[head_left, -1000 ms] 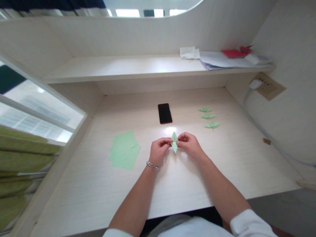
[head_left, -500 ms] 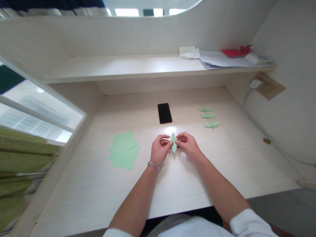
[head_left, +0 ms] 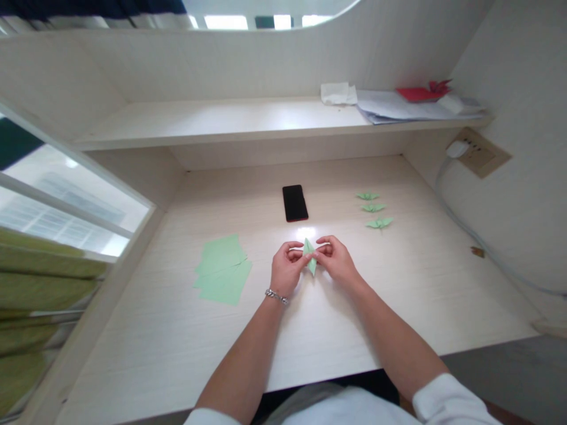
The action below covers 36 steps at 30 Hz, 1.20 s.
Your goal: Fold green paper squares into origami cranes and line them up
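Observation:
Between my hands, just above the desk, is a narrow diamond of folded green paper (head_left: 309,247), its points toward and away from me. My left hand (head_left: 287,265), with a chain bracelet at the wrist, pinches its left side. From the other side my right hand (head_left: 336,260) grips the right edge, thumb on top near the middle. The fingertips under the paper are partly hidden. Off to the left lies a fanned stack of green paper sheets (head_left: 224,265). Three folded green paper cranes (head_left: 372,208) sit in a column to the right.
A black phone (head_left: 295,203) lies on the desk (head_left: 425,283) beyond my hands. The shelf (head_left: 212,115) above holds papers (head_left: 394,108) and a red folded piece (head_left: 438,87). A cable runs from the wall socket (head_left: 481,152) down the right side.
The folded diamond has tilted slightly and looks narrower on its right side. My right thumb has moved a little left, over the paper's middle. My left hand stays nearly in place.

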Available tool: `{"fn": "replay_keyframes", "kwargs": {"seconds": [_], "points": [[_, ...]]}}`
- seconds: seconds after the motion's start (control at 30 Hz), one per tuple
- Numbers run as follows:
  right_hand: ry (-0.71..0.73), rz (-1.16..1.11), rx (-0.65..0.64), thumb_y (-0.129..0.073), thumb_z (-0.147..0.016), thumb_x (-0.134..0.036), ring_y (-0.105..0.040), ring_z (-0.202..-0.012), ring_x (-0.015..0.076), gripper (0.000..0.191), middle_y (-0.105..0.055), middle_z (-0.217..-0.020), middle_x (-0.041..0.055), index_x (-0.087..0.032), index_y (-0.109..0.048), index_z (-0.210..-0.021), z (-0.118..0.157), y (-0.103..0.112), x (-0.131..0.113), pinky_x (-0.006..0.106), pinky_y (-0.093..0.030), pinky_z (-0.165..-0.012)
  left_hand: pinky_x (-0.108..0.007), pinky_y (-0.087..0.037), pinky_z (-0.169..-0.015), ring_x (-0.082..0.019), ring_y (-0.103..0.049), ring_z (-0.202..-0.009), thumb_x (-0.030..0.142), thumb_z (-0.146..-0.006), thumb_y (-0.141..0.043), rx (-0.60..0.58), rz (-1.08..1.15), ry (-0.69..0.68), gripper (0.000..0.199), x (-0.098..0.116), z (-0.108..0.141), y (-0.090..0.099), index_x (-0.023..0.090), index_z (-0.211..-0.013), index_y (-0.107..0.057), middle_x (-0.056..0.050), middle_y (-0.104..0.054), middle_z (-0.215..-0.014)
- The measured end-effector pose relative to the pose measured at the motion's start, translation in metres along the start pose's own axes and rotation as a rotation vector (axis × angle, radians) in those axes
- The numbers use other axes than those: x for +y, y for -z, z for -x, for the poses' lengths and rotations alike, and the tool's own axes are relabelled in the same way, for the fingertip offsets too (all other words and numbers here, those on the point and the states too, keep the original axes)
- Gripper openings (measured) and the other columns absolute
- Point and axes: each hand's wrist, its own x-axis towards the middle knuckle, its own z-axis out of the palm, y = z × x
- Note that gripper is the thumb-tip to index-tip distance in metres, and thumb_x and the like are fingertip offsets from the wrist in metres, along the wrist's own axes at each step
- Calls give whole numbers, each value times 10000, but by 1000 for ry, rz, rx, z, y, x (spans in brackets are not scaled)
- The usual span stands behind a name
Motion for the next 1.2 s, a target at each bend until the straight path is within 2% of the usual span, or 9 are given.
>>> {"fn": "replay_keyframes", "kwargs": {"seconds": [0.2,0.4,0.53,0.77,1.03,1.2], "points": [[27,12,-1,-746,-653,-339,-584,-564,136,380,-613,-642,-28,-206,-526,-933,0,-3,0,265,-478,-567,-273,-515,-616,-164,-666,-626,302,-588,-815,58,26,18,498,0,-1,-2,143,-984,-560,-41,-703,-714],[-43,-56,-44,-753,-645,-401,-587,-547,132,471,-618,-648,-38,-209,-517,-1004,1,-7,4,260,-481,-545,-267,-513,-630,-162,-671,-636,299,-598,-805,127,25,-5,486,-1,-3,1,155,-992,-561,-35,-707,-721],[-50,-50,-57,-762,-634,-390,-554,-487,114,457,-598,-604,-57,-203,-527,-979,1,-8,4,245,-453,-510,-268,-513,-635,-158,-668,-632,290,-603,-799,132,21,-10,476,-1,-3,1,151,-994,-565,-38,-709,-731],[-72,-83,-82,-764,-642,-418,-574,-495,123,458,-594,-578,-63,-199,-526,-967,2,-10,5,258,-469,-528,-274,-518,-622,-166,-669,-620,280,-601,-784,142,27,-12,453,1,-3,-1,150,-976,-565,-33,-702,-707],[-48,-31,-104,-745,-638,-343,-564,-475,122,416,-569,-526,-83,-202,-524,-962,3,-7,1,239,-434,-492,-282,-527,-601,-169,-666,-601,286,-587,-792,107,22,47,481,0,-4,0,144,-996,-583,-50,-709,-724],[-105,-53,-86,-725,-622,-272,-602,-487,129,400,-612,-547,-74,-198,-508,-950,7,-11,-6,249,-474,-515,-255,-507,-575,-157,-656,-584,286,-569,-805,223,-18,13,528,1,-4,0,159,-1016,-554,-29,-694,-694]]}}
